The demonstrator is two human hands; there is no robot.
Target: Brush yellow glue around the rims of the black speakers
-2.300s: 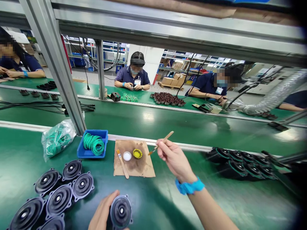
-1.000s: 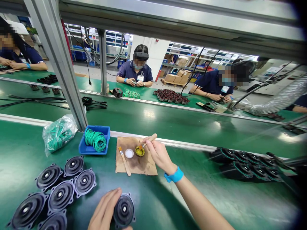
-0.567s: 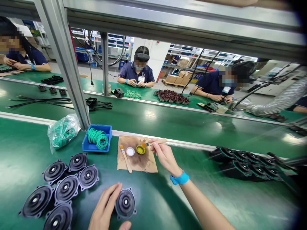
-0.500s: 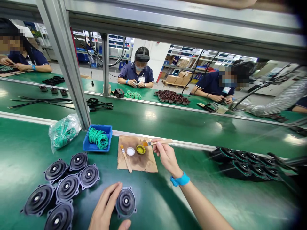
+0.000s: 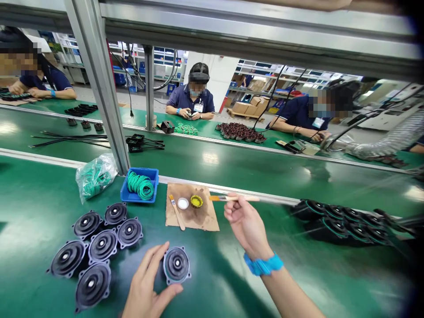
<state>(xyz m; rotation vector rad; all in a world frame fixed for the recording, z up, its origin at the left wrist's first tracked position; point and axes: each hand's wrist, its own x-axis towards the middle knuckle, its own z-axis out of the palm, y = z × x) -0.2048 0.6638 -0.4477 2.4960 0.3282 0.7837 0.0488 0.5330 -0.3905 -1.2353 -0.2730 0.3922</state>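
Observation:
My right hand [image 5: 247,223], with a blue band at the wrist, is closed on the wooden handle of a paintbrush [image 5: 236,198]. Its orange bristles point left, just beside a small yellow pot [image 5: 196,202], without touching it. My left hand [image 5: 149,280] curves around the left side of a black round housing [image 5: 177,264], fingers at its upper edge and thumb at its lower edge. A second paintbrush [image 5: 177,213] lies on a stained cardboard sheet [image 5: 210,221], beside a white round lid or dish [image 5: 183,203] and the pot.
Several similar housings [image 5: 102,244] stand at left. Behind them are a blue bin [image 5: 150,173] of green rings [image 5: 141,185] and a plastic bag [image 5: 96,176]. Black parts with green rings [image 5: 344,221] stand at right. A metal post [image 5: 99,84] rises at left; co-workers sit across the bench.
My right hand has drawn the brush right, away from the yellow pot. My left thumb has come up against the housing's lower edge. The view has shifted slightly.

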